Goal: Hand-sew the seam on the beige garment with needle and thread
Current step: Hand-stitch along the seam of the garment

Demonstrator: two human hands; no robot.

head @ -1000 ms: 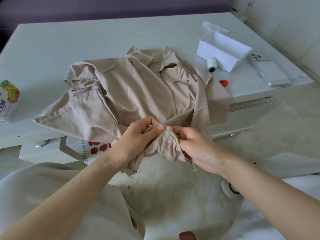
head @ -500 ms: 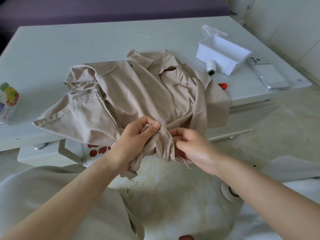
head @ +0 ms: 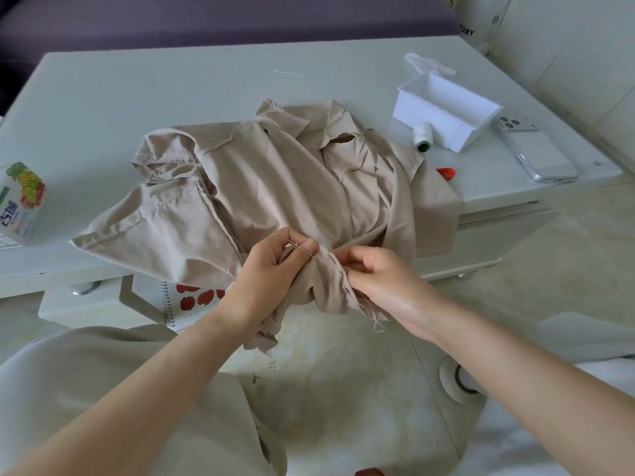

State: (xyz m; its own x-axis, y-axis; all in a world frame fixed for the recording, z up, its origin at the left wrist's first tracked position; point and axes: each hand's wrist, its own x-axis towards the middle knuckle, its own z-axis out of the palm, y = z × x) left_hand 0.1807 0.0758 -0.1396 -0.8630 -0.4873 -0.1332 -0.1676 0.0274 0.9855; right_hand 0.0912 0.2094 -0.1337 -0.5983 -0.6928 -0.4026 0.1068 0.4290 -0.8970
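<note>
Head view: the garment (head: 275,187) lies heaped on the tabletop (head: 137,84), its near edge pulled off the front toward the person. The left hand (head: 271,269) has a fold of that edge bunched in its grip, thumb and forefinger closed at the top, where a fine needle (head: 304,248) seems to lie across the fingertips with a thin thread (head: 292,242) beside it; both are too fine to be sure. The right hand (head: 381,276) pinches the frayed seam edge just beside the left, its grip closed on cloth; a loose thread end hangs below it. On the far right of the tabletop stand a white box (head: 446,111), a spool (head: 423,136) touching its front and a phone (head: 536,149) close beside it. A red object (head: 446,173) peeps from under the cloth. A carton (head: 20,201) stands at the left edge.

The step in hand looks like a stitch being taken near the top of the gathered seam. To do it well, the right hand should keep the two layers flat and even, under light tension, so the needle enters close to the raw edge without catching extra folds. Draw the thread through smoothly, stopping before the cloth puckers, and keep stitches short and evenly spaced. Since the fabric frays, bite in a little deeper from the edge.
</note>
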